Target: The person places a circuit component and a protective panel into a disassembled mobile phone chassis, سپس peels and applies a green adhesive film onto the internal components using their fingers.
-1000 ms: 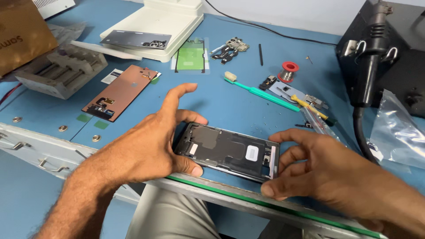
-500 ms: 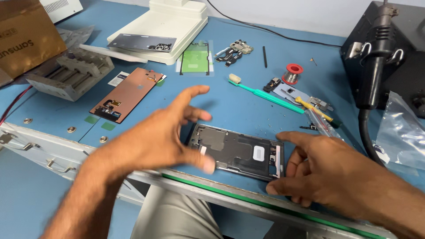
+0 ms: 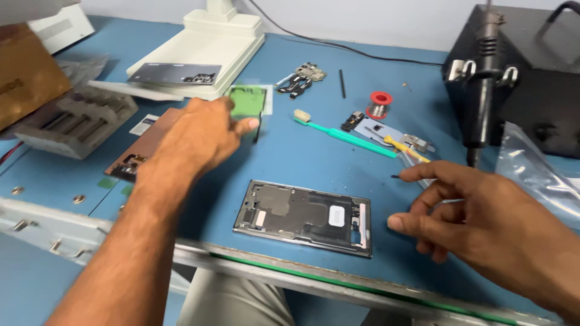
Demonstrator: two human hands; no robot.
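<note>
Your left hand point(image 3: 196, 136) stretches across the blue tabletop point(image 3: 302, 157), fingers spread and gripping nothing, its fingertips at the edge of the green-backed film sheet point(image 3: 249, 99) that lies in front of the white stand base point(image 3: 205, 51). Under the wrist sits a copper-coloured phone back panel point(image 3: 138, 152), partly hidden by your forearm. Your right hand point(image 3: 483, 223) hovers low at the right, fingers loosely apart and empty, the index finger pointing left above the tabletop. Between the two hands, near the front edge and touched by neither, the opened phone frame point(image 3: 302, 216) lies flat, its inner side up, with a white patch near its right end. Behind it, a teal toothbrush point(image 3: 347, 136) lies slantwise, bristles toward the left. Just beyond its handle are a small red spool of solder wire point(image 3: 379, 104), a yellow-handled tool point(image 3: 406, 148) and a few small phone parts. A cluster of flex cables point(image 3: 302, 77) rests near the stand base, with a thin black rod point(image 3: 342, 83) just beside it. At the far right stands a black hot-air station point(image 3: 531, 78), its handpiece point(image 3: 485, 90) hanging upright in a holder, and a clear plastic bag point(image 3: 538, 175) lies below it. A grey parts tray point(image 3: 75, 124) sits at the left.
</note>
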